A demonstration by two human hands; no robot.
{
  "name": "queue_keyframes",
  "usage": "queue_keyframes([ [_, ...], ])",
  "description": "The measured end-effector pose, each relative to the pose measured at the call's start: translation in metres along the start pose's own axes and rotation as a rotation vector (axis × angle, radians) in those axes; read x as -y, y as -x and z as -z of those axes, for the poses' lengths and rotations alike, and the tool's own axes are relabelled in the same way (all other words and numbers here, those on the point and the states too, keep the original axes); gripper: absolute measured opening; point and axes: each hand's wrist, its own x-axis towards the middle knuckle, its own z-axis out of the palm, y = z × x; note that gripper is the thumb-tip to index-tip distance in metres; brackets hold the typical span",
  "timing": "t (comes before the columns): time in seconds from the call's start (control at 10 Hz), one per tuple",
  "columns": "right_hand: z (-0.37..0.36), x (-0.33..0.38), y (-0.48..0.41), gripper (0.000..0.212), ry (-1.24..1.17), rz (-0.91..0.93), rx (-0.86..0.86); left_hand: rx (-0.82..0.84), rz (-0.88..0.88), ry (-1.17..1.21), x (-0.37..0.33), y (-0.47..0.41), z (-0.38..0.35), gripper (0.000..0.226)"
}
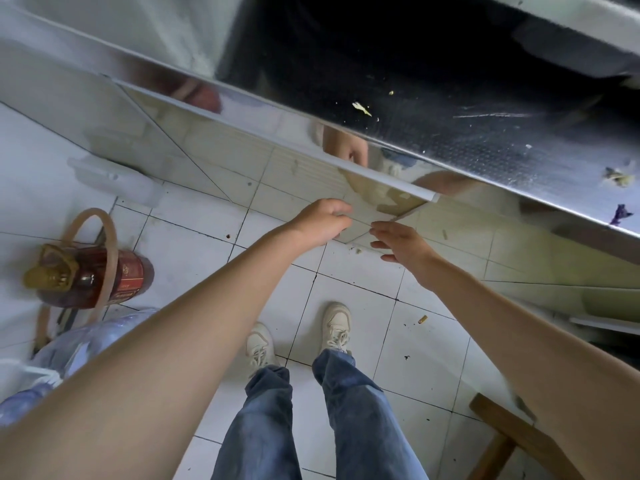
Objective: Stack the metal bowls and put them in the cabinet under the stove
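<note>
No metal bowl is in view. The mirror-like steel cabinet door (284, 174) below the steel counter (485, 133) stands slightly ajar, with its lower corner swung out over the floor. My left hand (323, 220) reaches down to that corner, fingers curled on the door's bottom edge. My right hand (401, 245) hovers just to the right of it, palm flat and fingers spread, holding nothing. The inside of the cabinet is hidden behind the door.
A dark red canister (100, 278) with a tan hose looped over it stands on the white tiled floor at the left. A clear plastic jug (69, 344) lies below it. A wooden stool (502, 441) is at the bottom right. My feet (298, 334) stand between them.
</note>
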Motion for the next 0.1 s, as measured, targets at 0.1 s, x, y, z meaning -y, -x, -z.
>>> queue_keyframes([
  [0.1,-0.0021,0.0105,0.0198,0.037,0.031,-0.001,0.014,-0.022,-0.001,0.005,-0.0023,0.0181,0.0086,0.042],
])
